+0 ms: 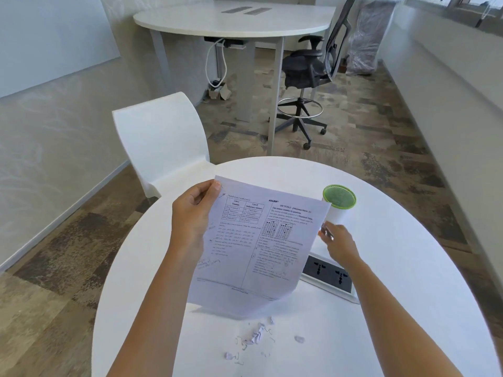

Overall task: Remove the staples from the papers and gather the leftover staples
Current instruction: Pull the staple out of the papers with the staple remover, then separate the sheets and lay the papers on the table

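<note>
Fingers of the left hand (189, 216) pinch the "ALLEN" paper (261, 246); right hand (340, 242) fingers curl round a shiny thing (326, 232).

The printed white paper sheet (258, 240) is hiding part of the green-lidded white cup (339, 198) and black socket panel (329, 273); the small shiny object (326, 231) in the right hand (341, 244) is blurring beyond recognition.
</note>
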Demonstrator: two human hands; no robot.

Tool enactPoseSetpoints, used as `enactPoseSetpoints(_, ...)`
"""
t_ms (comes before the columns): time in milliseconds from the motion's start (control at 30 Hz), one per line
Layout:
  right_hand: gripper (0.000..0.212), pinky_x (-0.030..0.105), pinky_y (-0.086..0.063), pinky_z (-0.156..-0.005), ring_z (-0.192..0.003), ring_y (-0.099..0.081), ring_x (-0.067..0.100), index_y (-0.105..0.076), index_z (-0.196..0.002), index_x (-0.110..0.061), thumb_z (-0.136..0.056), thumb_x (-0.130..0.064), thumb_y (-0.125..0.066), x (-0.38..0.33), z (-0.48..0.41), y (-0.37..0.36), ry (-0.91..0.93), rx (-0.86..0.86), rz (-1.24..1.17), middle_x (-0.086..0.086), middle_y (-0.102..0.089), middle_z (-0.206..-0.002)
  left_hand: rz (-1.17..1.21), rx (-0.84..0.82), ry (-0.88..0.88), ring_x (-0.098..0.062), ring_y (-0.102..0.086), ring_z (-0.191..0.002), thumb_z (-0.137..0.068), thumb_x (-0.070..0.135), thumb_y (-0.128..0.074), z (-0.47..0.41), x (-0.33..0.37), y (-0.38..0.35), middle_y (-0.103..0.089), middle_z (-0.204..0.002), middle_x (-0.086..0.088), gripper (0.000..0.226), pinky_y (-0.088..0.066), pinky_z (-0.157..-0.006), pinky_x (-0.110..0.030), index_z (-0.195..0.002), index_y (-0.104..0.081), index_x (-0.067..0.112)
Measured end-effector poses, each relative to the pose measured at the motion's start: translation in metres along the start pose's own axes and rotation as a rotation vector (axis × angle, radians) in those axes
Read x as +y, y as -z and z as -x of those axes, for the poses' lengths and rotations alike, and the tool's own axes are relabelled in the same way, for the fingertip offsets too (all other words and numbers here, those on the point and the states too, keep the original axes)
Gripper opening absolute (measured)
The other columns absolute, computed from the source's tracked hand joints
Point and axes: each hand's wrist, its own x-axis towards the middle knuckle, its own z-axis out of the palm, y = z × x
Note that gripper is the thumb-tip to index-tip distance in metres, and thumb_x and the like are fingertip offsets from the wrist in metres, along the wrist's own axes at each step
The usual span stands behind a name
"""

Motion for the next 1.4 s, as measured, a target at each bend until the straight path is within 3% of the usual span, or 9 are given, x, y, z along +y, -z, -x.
enactPoseSetpoints(67, 0.03, 0.027, -0.036, -0.073, -0.104, -0.057, 0.029, -0.055, -0.121, -0.007, -0.093, -0.001, -0.047, 0.014, -0.001, -0.014, 0.011, -0.022, 0.072, 0.013, -0.056, -0.114, 0.03, -0.022, 0.014, -0.012, -0.067, -0.085, -0.086, 0.021, -0.065, -0.004, -0.003, -0.001, -0.072, -0.099, -0.005, 0.025, -0.054, -0.073, -0.021, -0.106, -0.069, 0.007)
enactPoseSetpoints(167, 0.036, 0.036, -0.044, -0.077, -0.1, -0.054, 0.033, -0.053, -0.125, -0.014, -0.091, -0.002, -0.048, 0.029, -0.005, -0.029, 0.063, -0.035, 0.257, 0.013, -0.056, -0.116, 0.052, -0.039, 0.039, -0.011, -0.068, -0.08, -0.087, 0.021, -0.064, -0.01, -0.007, -0.001, -0.072, -0.098, -0.006, 0.026, -0.052, -0.063, -0.015, -0.106, -0.069, 0.004)
enactPoseSetpoints(500, 0.059, 0.038, -0.046, -0.081, -0.1, -0.056, 0.033, -0.047, -0.132, -0.013, -0.079, 0.009, -0.055, 0.046, -0.001, -0.047, 0.124, 0.033, 0.438, 0.008, -0.058, -0.12, 0.053, -0.045, 0.058, -0.012, -0.066, -0.079, -0.088, 0.021, -0.062, -0.017, -0.009, 0.002, -0.073, -0.089, 0.001, 0.012, -0.052, -0.073, -0.022, -0.091, -0.071, 0.015)
enactPoseSetpoints(667, 0.065, 0.037, -0.039, -0.096, -0.119, -0.047, 0.029, -0.037, -0.14, -0.014, -0.08, 0.009, -0.049, 0.045, 0.001, -0.047, 0.14, 0.029, 0.452, 0.007, -0.051, -0.133, 0.063, -0.045, 0.059, -0.009, -0.067, -0.076, -0.088, 0.021, -0.062, -0.014, -0.007, 0.001, -0.073, -0.087, 0.002, 0.012, -0.053, -0.066, -0.018, -0.091, -0.072, 0.016)
enactPoseSetpoints(767, 0.057, 0.042, -0.036, -0.1, -0.125, -0.041, 0.031, -0.042, -0.137, -0.012, -0.085, 0.01, -0.044, 0.025, 0.005, -0.039, -0.006, 0.26, 0.114, 0.01, -0.046, -0.138, 0.083, -0.036, 0.057, -0.009, -0.067, -0.076, -0.088, 0.02, -0.062, -0.011, -0.005, 0.001, -0.074, -0.085, 0.004, 0.011, -0.054, -0.067, -0.018, -0.089, -0.072, 0.017)
enactPoseSetpoints(867, 0.035, 0.036, -0.042, -0.094, -0.111, -0.053, 0.027, -0.054, -0.123, -0.015, -0.094, -0.001, -0.04, -0.012, 0.015, -0.017, -0.216, 0.574, -0.45, 0.01, -0.059, -0.121, 0.097, -0.044, 0.048, -0.006, -0.067, -0.074, -0.089, 0.019, -0.061, -0.006, 0.001, 0.001, -0.074, -0.08, 0.007, 0.011, -0.054, -0.067, -0.017, -0.085, -0.071, 0.019)
enactPoseSetpoints(967, 0.024, 0.039, -0.049, -0.092, -0.095, -0.059, 0.016, -0.058, -0.111, -0.021, -0.097, -0.019, -0.039, -0.048, 0.033, 0.013, -0.264, 0.627, -0.862, 0.0, -0.065, -0.106, 0.139, -0.066, 0.038, -0.003, -0.068, -0.069, -0.09, 0.018, -0.059, 0.002, 0.008, -0.001, -0.074, -0.075, 0.009, 0.012, -0.054, -0.064, -0.015, -0.084, -0.071, 0.017)
enactPoseSetpoints(1200, 0.014, 0.016, -0.047, -0.079, -0.093, -0.058, 0.0, -0.059, -0.107, -0.014, -0.095, -0.014, -0.052, -0.126, 0.101, 0.066, 0.139, 0.729, -0.889, -0.007, -0.062, -0.111, 0.228, -0.094, 0.025, -0.005, -0.067, -0.064, -0.089, 0.015, -0.06, 0.029, 0.027, -0.011, -0.073, -0.07, 0.007, 0.014, -0.054, -0.068, -0.02, -0.079, -0.069, 0.014)
enactPoseSetpoints(1400, 0.022, 0.022, -0.047, -0.09, -0.108, -0.055, 0.005, -0.058, -0.114, -0.022, -0.093, -0.018, -0.055, -0.186, 0.155, 0.064, 0.498, 0.391, -0.637, -0.008, -0.058, -0.114, 0.319, -0.101, 0.059, -0.016, -0.062, -0.086, -0.086, 0.018, -0.064, 0.056, 0.037, -0.026, -0.07, -0.089, -0.002, 0.009, -0.05, -0.083, -0.029, -0.088, -0.07, 0.012)
